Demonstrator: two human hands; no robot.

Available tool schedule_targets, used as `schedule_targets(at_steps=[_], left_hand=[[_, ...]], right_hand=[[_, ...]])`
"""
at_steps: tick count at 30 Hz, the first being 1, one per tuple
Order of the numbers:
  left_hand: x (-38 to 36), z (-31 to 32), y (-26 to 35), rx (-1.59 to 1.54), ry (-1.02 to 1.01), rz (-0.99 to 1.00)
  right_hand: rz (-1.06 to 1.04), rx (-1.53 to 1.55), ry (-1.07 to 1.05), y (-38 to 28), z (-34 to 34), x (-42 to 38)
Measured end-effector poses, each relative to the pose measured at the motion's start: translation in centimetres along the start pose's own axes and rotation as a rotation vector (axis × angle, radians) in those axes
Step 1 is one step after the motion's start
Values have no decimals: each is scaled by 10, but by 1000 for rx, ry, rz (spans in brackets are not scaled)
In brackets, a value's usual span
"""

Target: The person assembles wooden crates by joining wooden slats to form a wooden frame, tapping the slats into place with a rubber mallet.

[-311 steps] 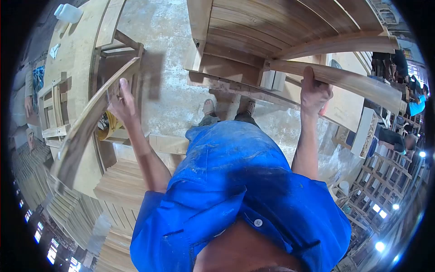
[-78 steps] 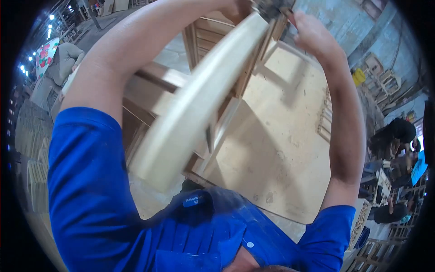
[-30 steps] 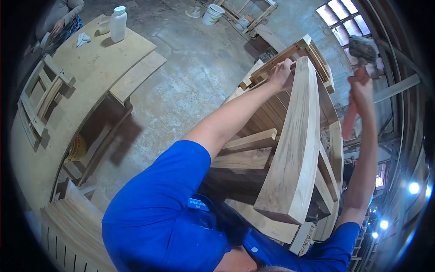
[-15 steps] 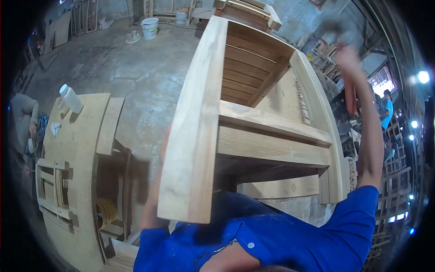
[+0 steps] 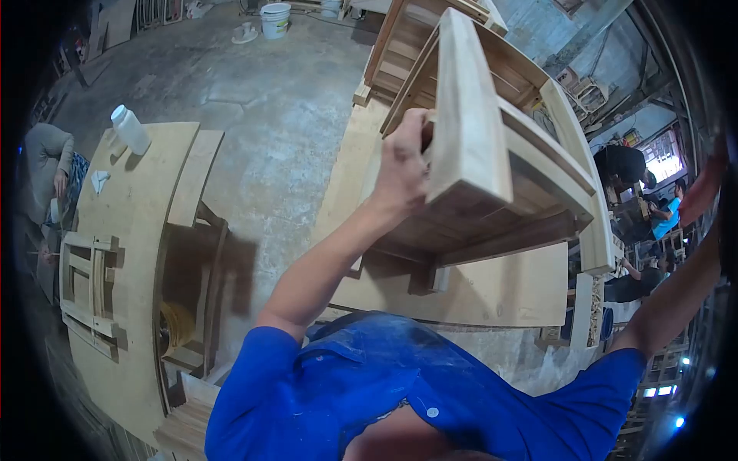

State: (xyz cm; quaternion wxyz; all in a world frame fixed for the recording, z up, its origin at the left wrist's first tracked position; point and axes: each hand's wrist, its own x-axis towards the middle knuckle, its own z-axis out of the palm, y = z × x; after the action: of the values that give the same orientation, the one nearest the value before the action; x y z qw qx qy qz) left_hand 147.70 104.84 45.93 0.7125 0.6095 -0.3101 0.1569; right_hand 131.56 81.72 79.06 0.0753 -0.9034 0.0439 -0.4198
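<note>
A pale wooden chair frame point(image 5: 470, 115) stands tilted in front of me, with a thick, broad board nearest the camera and rails behind it. My left hand point(image 5: 403, 165) is closed on its left side, fingers curled behind the broad board. At the far right edge, my right forearm point(image 5: 680, 300) is raised out to the side. The red handle point(image 5: 703, 190) of a hammer shows beside it; the hammer's head and most of my right hand are lost in the dark rim of the view.
Beneath the chair frame lies a plywood tabletop point(image 5: 500, 296). Another wooden piece point(image 5: 396, 58) stands behind. On the left, a plywood bench point(image 5: 142, 230) carries a white bottle point(image 5: 131, 131) and a small wooden frame point(image 5: 88, 284). Other people are at left and right; a white bucket point(image 5: 274, 21) stands farther back.
The chair frame has turned and shifted right, bringing my left hand into view on it. My right arm has swung outward and down to the right with the hammer.
</note>
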Motion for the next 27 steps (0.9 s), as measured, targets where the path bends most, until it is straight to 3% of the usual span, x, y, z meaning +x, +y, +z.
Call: schedule_targets(at_steps=[2,6,8,9,10,12,14,17,18,21,22,24,27], left_hand=[[5,8,-10,-98,33,101],[3,2,-11,-63,-11,48],[3,4,-13,-51,11,150],[3,4,-22,7,-8,141],[5,2,-20,4,6,142],[2,2,-14,-50,-1,102],[2,4,-21,-33,-7,101],[5,3,-19,-21,7,117],[6,2,-21,-33,3,103],[4,3,-10,-130,24,111],[0,0,-7,-78,14,17],[-18,-7,-11,23,60,21],[-59,-18,-11,374,305,411]], right_hand=[[-8,26,-157,-31,23,-28],[-51,-117,-758,-73,91,-100],[91,-42,-891,-86,85,-88],[162,14,-835,-86,77,-81],[194,183,-543,-78,66,-88],[239,344,-254,-42,55,-94],[238,204,-312,18,50,-103],[139,-128,-687,-52,80,-127],[113,107,-597,-59,92,-136],[257,249,-586,-74,88,-144],[263,307,-571,-56,83,-171],[270,385,-524,-17,76,-243],[50,163,-343,18,95,-343]])
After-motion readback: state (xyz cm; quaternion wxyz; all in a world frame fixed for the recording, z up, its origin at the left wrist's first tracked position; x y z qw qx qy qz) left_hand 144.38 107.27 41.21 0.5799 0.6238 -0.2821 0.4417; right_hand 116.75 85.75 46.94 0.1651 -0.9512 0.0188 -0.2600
